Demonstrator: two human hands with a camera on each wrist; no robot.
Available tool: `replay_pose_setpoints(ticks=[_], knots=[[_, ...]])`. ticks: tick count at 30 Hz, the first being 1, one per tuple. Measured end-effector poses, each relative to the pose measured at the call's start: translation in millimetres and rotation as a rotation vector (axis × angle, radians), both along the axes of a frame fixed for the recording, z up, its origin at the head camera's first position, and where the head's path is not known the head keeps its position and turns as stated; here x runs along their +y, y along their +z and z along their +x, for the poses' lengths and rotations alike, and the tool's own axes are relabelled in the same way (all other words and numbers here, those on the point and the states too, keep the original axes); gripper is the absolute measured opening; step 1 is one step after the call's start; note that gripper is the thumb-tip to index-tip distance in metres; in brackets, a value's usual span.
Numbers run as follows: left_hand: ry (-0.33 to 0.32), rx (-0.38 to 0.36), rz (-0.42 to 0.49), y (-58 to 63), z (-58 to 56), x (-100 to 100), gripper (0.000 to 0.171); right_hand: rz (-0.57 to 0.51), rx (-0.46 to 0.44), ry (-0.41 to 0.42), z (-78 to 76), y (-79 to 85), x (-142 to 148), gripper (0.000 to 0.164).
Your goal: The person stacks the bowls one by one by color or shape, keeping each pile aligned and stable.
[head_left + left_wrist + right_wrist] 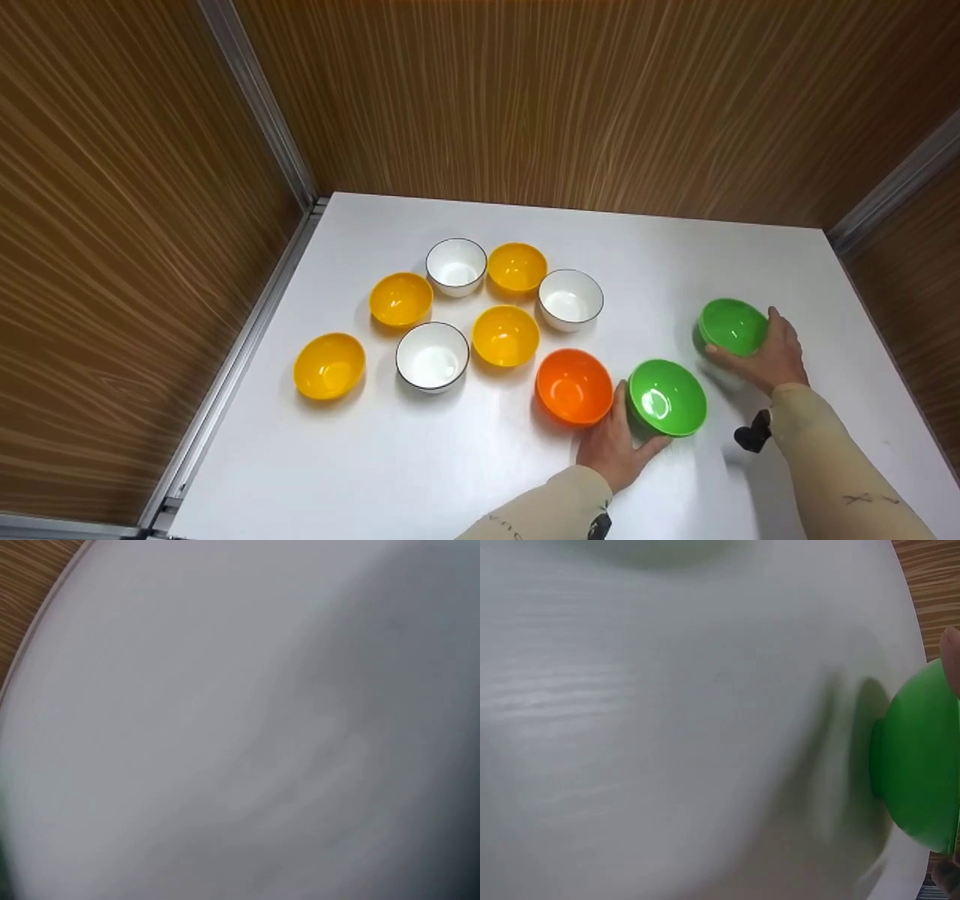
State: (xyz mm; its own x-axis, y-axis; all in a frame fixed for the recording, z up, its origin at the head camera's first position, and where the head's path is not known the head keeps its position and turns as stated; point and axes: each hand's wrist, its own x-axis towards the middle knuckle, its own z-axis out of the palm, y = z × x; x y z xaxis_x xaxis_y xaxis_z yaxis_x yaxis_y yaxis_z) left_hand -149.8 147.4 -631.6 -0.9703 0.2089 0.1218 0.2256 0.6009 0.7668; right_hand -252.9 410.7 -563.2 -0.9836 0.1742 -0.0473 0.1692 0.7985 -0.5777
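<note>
My right hand (780,358) grips a green bowl (733,327) by its right side, fingers behind the rim and thumb at the front. In the right wrist view that green bowl (919,757) shows its foot and curved side above a shadow, with fingertips at its rim. My left hand (616,448) holds a second green bowl (667,397), thumb at the near rim and fingers along its left side. Just left of those fingers sits an orange bowl (574,388). The left wrist view shows only the white tabletop (150,690) with shadows and a bit of wood panel.
Left of the orange bowl stand several yellow bowls (505,336) and three white bowls with dark rims (433,356), grouped close together. One yellow bowl (329,366) sits apart at the far left. Wood-grain panels (525,105) wall the table at the back and sides.
</note>
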Motion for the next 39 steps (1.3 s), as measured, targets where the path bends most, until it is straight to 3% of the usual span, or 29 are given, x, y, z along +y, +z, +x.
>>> replay_pose_setpoints(ticks=[10,21,31,39], knots=[[-0.001,-0.035,-0.011,1.1,-0.3,-0.8,0.102,0.009,-0.023,0.018,-7.6,1.5,-5.9,0.129],[-0.003,-0.006,-0.009,1.0,0.0,-0.8,0.101,-0.012,-0.054,-0.002,-7.6,0.4,-6.4,0.127],[-0.010,-0.009,-0.015,1.3,-1.0,-0.2,0.101,-0.023,-0.041,-0.020,-7.6,0.5,-6.2,0.126],[0.002,0.003,-0.020,-0.8,-0.6,-0.2,0.100,0.013,0.028,-0.020,-5.0,0.2,-9.1,0.124]])
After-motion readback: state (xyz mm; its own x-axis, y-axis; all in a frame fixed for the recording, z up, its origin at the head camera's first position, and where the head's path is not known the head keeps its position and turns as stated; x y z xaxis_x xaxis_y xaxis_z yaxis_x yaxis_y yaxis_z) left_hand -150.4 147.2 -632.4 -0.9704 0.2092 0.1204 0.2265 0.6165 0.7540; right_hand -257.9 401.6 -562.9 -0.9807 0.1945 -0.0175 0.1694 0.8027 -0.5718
